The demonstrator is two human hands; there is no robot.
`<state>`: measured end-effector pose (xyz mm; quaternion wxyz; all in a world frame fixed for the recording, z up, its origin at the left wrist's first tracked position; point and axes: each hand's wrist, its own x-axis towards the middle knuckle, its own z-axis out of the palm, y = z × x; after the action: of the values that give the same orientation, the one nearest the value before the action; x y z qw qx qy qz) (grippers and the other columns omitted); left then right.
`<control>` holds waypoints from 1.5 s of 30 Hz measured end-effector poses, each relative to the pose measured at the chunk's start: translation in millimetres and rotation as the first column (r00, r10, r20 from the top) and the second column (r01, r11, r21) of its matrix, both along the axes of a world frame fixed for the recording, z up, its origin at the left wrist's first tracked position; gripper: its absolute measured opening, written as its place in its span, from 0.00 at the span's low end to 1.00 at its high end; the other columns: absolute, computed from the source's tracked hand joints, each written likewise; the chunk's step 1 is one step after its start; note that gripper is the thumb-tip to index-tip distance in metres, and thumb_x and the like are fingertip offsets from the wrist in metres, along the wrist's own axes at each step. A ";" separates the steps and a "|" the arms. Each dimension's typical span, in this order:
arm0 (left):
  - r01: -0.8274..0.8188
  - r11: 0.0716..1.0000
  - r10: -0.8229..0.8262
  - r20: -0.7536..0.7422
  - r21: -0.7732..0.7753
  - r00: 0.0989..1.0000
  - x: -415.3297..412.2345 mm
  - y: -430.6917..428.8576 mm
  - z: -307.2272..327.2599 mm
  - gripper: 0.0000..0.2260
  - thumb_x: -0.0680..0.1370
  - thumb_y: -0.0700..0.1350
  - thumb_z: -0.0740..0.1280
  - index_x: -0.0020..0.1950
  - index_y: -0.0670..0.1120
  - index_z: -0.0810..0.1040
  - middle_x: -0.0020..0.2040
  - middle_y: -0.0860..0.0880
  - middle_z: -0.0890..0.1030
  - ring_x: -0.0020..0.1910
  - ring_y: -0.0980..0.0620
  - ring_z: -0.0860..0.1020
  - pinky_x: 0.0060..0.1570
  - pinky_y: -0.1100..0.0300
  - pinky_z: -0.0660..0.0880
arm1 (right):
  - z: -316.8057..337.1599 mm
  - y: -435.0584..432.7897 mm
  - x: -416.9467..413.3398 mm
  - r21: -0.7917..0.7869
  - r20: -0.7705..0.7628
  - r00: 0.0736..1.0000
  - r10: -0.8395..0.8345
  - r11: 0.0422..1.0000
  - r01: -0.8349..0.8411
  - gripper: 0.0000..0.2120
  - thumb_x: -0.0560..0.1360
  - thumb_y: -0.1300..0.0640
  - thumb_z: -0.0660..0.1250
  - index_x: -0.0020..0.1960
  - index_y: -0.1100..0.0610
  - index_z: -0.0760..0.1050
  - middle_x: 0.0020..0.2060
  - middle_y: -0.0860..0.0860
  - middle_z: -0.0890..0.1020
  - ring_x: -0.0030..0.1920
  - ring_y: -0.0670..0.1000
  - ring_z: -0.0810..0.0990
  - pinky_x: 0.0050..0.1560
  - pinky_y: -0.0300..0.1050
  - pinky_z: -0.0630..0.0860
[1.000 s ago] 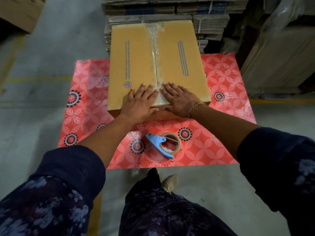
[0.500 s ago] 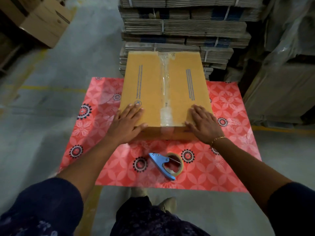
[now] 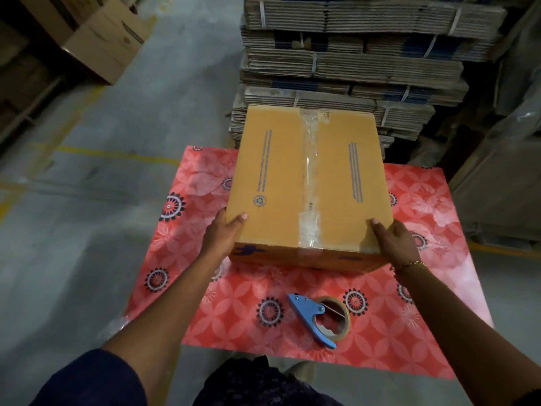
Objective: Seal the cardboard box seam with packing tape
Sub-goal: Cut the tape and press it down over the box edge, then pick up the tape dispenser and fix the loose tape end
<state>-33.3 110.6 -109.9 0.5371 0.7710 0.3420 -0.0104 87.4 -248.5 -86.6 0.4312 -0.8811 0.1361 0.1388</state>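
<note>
Both hands, left hand [image 3: 224,234] and right hand [image 3: 393,240], clamped the near corners of the taped brown cardboard box [image 3: 310,183] on the red flowered mat [image 3: 240,303], sealing seemingly done, so lifting it away looked next.

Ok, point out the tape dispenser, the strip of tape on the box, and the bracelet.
tape dispenser [image 3: 304,308]: head view, on its blue handle.
strip of tape [image 3: 310,183]: head view, midway along the box's top seam.
bracelet [image 3: 408,264]: head view, on the gold chain at the right wrist.
</note>
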 end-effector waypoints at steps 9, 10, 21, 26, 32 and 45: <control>-0.140 0.990 0.141 0.012 -0.019 0.990 -36.6 138.6 5.0 0.31 0.64 0.71 0.73 0.60 0.54 0.80 0.57 0.48 0.86 0.56 0.44 0.84 0.63 0.42 0.78 | 1.4 122.6 -33.5 0.035 0.083 0.982 0.169 0.984 -0.172 0.23 0.78 0.39 0.64 0.63 0.56 0.74 0.52 0.54 0.82 0.54 0.59 0.81 0.50 0.52 0.76; -0.141 0.989 0.142 0.028 -0.033 0.990 -38.9 150.0 -0.4 0.33 0.63 0.71 0.73 0.61 0.53 0.80 0.56 0.47 0.86 0.56 0.44 0.84 0.63 0.41 0.78 | 1.5 131.3 -35.1 0.035 0.089 0.980 0.177 0.983 -0.181 0.24 0.77 0.39 0.64 0.63 0.55 0.75 0.54 0.55 0.83 0.55 0.59 0.81 0.48 0.50 0.74; -0.082 0.996 0.082 0.007 -0.036 0.997 -46.6 161.4 3.3 0.36 0.68 0.70 0.70 0.69 0.49 0.75 0.61 0.46 0.84 0.59 0.44 0.82 0.64 0.45 0.77 | -1.5 147.1 -37.7 0.069 -0.017 0.978 0.208 0.976 -0.206 0.31 0.74 0.31 0.62 0.68 0.51 0.72 0.55 0.50 0.83 0.51 0.54 0.82 0.52 0.53 0.79; -0.059 0.700 -0.002 0.085 0.711 0.996 -49.2 132.8 13.9 0.27 0.75 0.58 0.67 0.68 0.44 0.74 0.66 0.37 0.77 0.66 0.33 0.73 0.63 0.39 0.70 | 0.6 105.7 -43.7 0.202 -0.143 0.978 0.154 0.972 -0.124 0.16 0.79 0.39 0.61 0.51 0.50 0.79 0.49 0.50 0.84 0.49 0.56 0.83 0.53 0.56 0.78; 0.048 0.605 -0.406 0.255 0.795 0.878 -28.2 7.7 27.4 0.16 0.76 0.49 0.70 0.62 0.45 0.79 0.59 0.43 0.80 0.58 0.38 0.74 0.55 0.46 0.70 | -22.1 20.9 -84.0 0.065 -0.254 0.965 0.064 0.997 -0.049 0.17 0.76 0.44 0.68 0.49 0.59 0.79 0.47 0.59 0.86 0.43 0.59 0.84 0.38 0.47 0.74; 0.493 0.715 -0.638 0.174 0.496 0.750 -61.3 -122.4 10.2 0.09 0.77 0.49 0.67 0.54 0.49 0.81 0.48 0.53 0.81 0.50 0.51 0.77 0.50 0.52 0.75 | -120.3 -6.3 -181.9 0.098 -0.514 0.857 -0.036 0.990 0.100 0.25 0.61 0.43 0.70 0.49 0.56 0.67 0.49 0.63 0.82 0.45 0.63 0.84 0.47 0.65 0.82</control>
<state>-94.6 -11.8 -99.7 0.3781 0.9252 -0.0164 0.0272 -94.5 -254.8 -207.0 0.4368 -0.7798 0.2676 0.3599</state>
